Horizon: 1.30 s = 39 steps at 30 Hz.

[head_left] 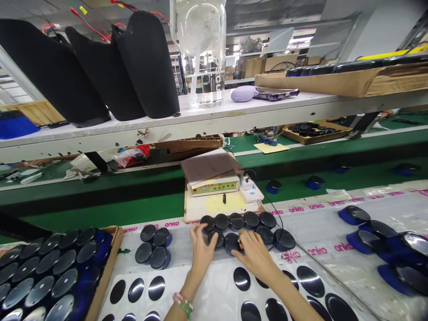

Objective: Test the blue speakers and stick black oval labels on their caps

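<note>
My left hand point(202, 247) is at the left end of a cluster of round black-topped blue caps, its thumb and fingers apart. Its thumb touches the edge of one cap point(217, 240). Curled over the front row, my right hand point(254, 250) has thumb and fingertips bent around a cap mostly hidden beneath it, beside another cap point(231, 243). A back row of caps point(236, 221) stands just beyond both hands. Below my wrists lies a white sheet point(200, 290) bearing glossy black discs point(241, 279).
A box point(112, 247) full of caps stands left, near a small group of caps point(153, 246). More caps point(371, 240) stand right. Behind are a yellowish control unit point(214, 186), a cable and a green belt point(150, 205). A shelf point(254, 117) overhead holds a clear jug point(202, 58).
</note>
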Each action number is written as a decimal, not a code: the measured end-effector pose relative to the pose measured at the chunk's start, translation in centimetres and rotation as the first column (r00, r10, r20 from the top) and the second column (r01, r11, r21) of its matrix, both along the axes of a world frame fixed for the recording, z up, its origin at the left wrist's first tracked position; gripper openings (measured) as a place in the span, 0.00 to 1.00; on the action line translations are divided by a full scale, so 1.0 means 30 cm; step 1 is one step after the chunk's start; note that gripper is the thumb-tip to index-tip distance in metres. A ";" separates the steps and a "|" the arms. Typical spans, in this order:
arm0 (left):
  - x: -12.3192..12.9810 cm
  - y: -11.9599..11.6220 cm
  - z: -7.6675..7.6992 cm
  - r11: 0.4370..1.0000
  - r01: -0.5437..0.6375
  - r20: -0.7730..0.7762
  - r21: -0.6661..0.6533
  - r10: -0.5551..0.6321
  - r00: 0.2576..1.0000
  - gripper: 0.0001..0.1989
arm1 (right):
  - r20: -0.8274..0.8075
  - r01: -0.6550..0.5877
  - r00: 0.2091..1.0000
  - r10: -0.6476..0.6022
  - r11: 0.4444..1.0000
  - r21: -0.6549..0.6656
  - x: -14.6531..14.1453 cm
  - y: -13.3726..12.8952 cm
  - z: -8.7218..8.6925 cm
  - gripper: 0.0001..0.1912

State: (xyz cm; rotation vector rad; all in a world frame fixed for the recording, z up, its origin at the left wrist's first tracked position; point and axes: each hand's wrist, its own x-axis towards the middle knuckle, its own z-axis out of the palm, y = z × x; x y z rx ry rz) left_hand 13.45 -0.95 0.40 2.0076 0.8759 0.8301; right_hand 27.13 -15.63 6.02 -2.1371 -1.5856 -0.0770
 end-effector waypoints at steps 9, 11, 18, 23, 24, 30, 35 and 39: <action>-0.046 -0.083 -0.033 0.975 0.215 -0.098 0.065 -0.208 0.973 0.24 | -0.137 -0.145 0.979 0.149 0.989 0.036 0.008 0.018 -0.084 0.10; -0.057 -0.089 -0.012 0.974 0.218 -0.110 0.067 -0.210 0.971 0.24 | -0.192 -0.128 0.972 0.137 0.990 0.058 0.004 0.004 -0.063 0.09; -0.055 -0.147 0.206 0.912 0.409 -0.040 -0.040 -0.410 0.911 0.40 | -0.427 -0.011 0.902 0.064 0.992 0.127 -0.064 -0.030 0.081 0.16; -0.037 -0.159 0.334 0.910 0.412 0.022 -0.046 -0.411 0.911 0.31 | -0.600 0.036 0.796 0.081 0.983 0.180 -0.095 -0.019 0.162 0.21; -0.041 -0.159 0.344 0.914 0.403 0.019 -0.035 -0.403 0.915 0.31 | -0.636 0.044 0.766 0.089 0.981 0.190 -0.099 -0.015 0.168 0.22; -0.098 -0.155 0.339 0.934 0.351 0.042 0.071 -0.355 0.934 0.32 | -0.687 -0.009 0.709 0.159 0.976 0.216 -0.131 0.020 0.160 0.22; -0.148 -0.154 0.324 0.967 0.251 0.050 0.040 -0.253 0.966 0.32 | -0.675 -0.102 0.711 0.196 0.979 0.177 -0.165 0.055 0.155 0.22; -0.170 -0.164 0.335 0.978 0.207 0.046 0.003 -0.207 0.977 0.33 | -0.693 -0.173 0.683 0.228 0.973 0.150 -0.172 0.063 0.181 0.19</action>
